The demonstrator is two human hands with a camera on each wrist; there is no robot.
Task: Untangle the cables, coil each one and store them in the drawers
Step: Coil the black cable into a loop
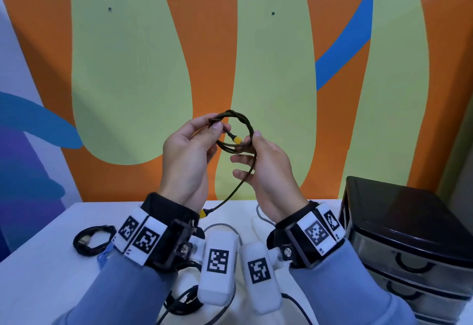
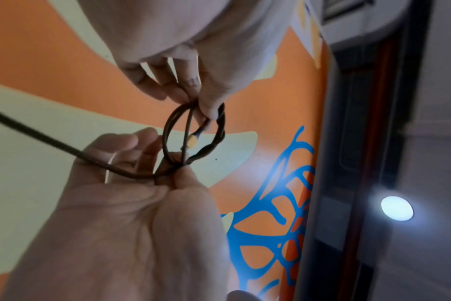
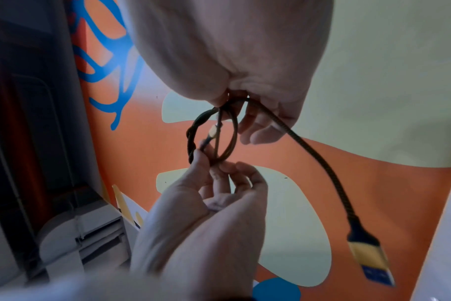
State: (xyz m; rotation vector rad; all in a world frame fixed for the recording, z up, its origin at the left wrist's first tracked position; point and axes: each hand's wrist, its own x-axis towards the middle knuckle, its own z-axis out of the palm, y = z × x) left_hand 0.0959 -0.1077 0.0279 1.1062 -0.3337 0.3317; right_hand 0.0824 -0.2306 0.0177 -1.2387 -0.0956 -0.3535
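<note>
Your left hand [image 1: 188, 155] is pinching one side of the braided cable [image 1: 231, 130] coil at chest height above the surface [image 1: 46, 281]; your right hand [image 1: 266, 168] is pinching the opposite side, lower fingers loose. It's looking light, springy, fairly grippy: keep holding where the loops cross, not at the plugs, or it's probably springing open. Dark olive-black braid, yellow plug inside the ring, free tail hanging down to a second yellow-blue plug [image 3: 371, 260]. Drawers [image 1: 409, 260] are sitting at your right.

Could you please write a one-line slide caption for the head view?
Left hand and right hand wind a braided cable into a coil above the white table.
</note>
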